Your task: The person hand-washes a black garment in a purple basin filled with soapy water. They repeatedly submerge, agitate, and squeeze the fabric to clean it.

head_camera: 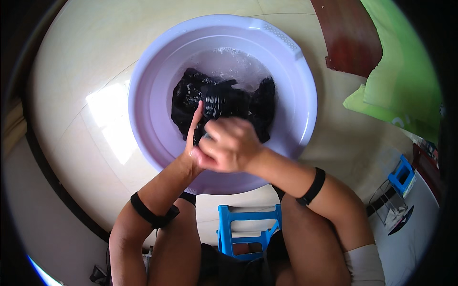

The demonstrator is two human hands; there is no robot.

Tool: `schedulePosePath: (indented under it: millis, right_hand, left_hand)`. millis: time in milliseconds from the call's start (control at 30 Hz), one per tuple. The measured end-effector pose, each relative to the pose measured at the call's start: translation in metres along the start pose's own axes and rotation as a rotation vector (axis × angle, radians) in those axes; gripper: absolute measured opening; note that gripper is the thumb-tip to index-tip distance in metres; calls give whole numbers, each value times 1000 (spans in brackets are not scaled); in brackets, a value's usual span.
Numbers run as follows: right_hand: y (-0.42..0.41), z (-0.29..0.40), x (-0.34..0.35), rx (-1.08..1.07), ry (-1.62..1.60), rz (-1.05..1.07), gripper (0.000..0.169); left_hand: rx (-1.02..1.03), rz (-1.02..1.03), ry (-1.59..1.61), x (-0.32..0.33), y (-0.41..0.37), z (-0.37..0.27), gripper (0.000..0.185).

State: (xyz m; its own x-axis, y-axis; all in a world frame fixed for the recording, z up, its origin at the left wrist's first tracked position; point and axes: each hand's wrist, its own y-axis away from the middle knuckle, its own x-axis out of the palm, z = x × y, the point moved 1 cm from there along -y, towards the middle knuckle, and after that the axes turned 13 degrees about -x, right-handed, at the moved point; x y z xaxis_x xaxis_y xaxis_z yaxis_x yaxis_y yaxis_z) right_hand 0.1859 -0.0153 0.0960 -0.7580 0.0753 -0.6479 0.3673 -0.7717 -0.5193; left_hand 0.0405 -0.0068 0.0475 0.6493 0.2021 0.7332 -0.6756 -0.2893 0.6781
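A wet black cloth [225, 98] lies bunched in shallow, sudsy water [232, 64] inside a round lavender plastic basin [146, 93]. Over the basin's near side, my left hand [195, 125] is seen edge-on with one finger pointing up along the cloth. Its other fingers are hidden behind my right hand. My right hand [230, 143] is curled into a fist, blurred by motion, and presses cloth against my left palm near the wrist. Most of what lies between the two hands is covered.
Below the basin, between my knees, is a blue plastic stool [225, 228]. Green fabric [400, 71] hangs at the right beside a dark red wooden piece [352, 35]. Another small blue stool [401, 173] is farther right. Pale glossy tiles [89, 53] surround the basin.
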Motion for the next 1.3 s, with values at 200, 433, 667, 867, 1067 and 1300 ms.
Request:
schedulePosePath:
  millis: [200,433,667,867,1067,1300]
  right_hand:
    - [25,-49,5,278,313,100,29]
    - [1,1,-4,292,-122,-2,27]
    - [-13,48,-6,-68,-167,-14,19]
    - [19,-28,3,130,26,-55,25]
    - [33,-73,-9,315,197,-18,29]
    - [50,-95,-24,575,252,4,41]
  left_hand:
    - [-165,-384,80,32,-12,-13,70]
    - [-173,-313,169,36,-3,-25,83]
    - [-274,298,415,28,-18,-7,77]
    - [-154,-425,-113,18,-11,-13,75]
    - [11,-394,-125,32,-18,-17,67]
    - [240,-502,-475,33,-16,-35,60]
